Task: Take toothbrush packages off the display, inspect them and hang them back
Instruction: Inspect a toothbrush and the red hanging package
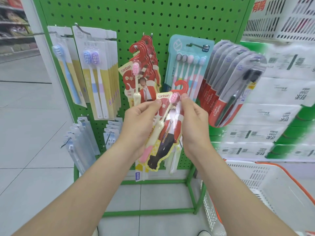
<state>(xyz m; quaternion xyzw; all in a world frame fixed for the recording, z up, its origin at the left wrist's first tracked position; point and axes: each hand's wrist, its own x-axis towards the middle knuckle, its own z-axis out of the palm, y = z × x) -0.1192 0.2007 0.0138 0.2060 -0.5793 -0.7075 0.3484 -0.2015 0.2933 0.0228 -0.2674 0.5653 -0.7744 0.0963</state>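
We hold 1 canban package (167, 132) in front of the green pegboard (170, 16), off its peg, at the middle of the view. Our left hand (139, 123) curls round its left edge, and our right hand (194, 123) pinches the right edge beside the pink brush head.

The risk, as we judge it, lies in rehanging. The red hanger loop (181, 85) is open on 1 side, so a tilted pack could slide off the peg, and a careless push could knock the hanging canban stack (144, 68) at 11 o'clock.

Counts: 1 brush in our pack and 5 in the teal pack (187, 68) at 1 o'clock. About 6 Colgate packs (230, 86) hang at 2 o'clock. The yellow pack (97, 74) at 10 o'clock shows 2 brushes. 1 white basket (255, 193) sits at 4 o'clock.
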